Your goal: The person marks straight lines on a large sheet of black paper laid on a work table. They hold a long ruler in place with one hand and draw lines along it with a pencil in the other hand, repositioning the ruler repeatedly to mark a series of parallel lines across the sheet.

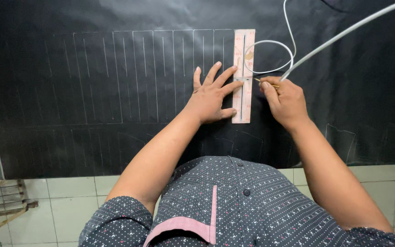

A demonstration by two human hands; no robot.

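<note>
Left hand (211, 96) pins pink template (243, 75) on black fabric (92, 82) — right hand (285, 100) grips marker (266, 83).

A black sheet (92, 68) covers the table, with a pink slotted template (243, 55) lying flat on it.

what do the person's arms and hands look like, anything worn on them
Both forearms are bare to the elbow. The left hand and right hand wear no gloves, and no rings or watch show. The short sleeves belong to a dark grey shirt with small white and pink dots and a pink-edged pocket.
</note>
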